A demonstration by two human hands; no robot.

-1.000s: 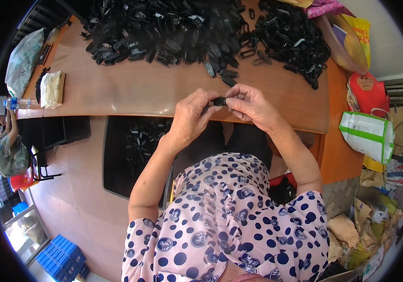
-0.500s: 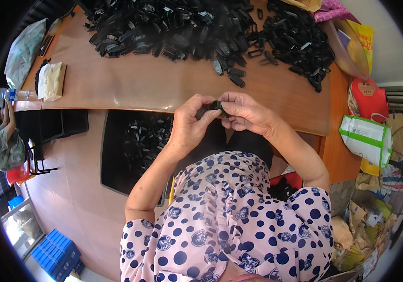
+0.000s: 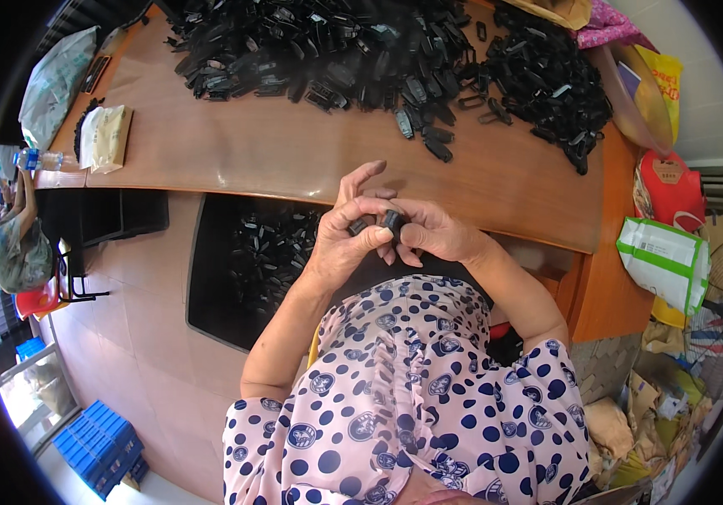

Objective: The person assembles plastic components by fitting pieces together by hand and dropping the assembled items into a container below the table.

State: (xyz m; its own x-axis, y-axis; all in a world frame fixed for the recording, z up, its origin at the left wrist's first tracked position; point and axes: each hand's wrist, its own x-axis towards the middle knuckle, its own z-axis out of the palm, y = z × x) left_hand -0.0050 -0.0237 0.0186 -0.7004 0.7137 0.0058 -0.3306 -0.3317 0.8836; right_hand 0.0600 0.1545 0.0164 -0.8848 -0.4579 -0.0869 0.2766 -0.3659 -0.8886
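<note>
- Left hand (image 3: 336, 240), one: its thumb and bent fingers are clamping on the small black piece (image 3: 393, 221); one further finger is standing raised and apart, over the worktop (image 3: 277, 150).
- Right hand (image 3: 441, 231), one: its thumb and forefinger are pinching the same piece from the other side; the remaining fingers are curling below.
- Location: the piece is being held up between the hands, at the middle of the worktop's near edge.
- Step in hand, as judged: both hands are working on the piece together; whether they are pressing, turning or checking it, one cannot tell.
- Next move, as judged: it is calling for a steady pinch from both sides and fingertips kept off the part being worked.
- Appearance: the piece is showing black, short and blocky, its detail too small to read. A dark part (image 3: 359, 226) is showing beside it within the left fingers; whether joined or separate is remaining unclear.
- Large pile of black pieces (image 3: 311, 59): lying along the worktop's far edge.
- Smaller pile of black pieces (image 3: 555, 97): lying toward the far right corner.
- Loose black pieces (image 3: 438, 149): resting just nearer than the large pile.
</note>
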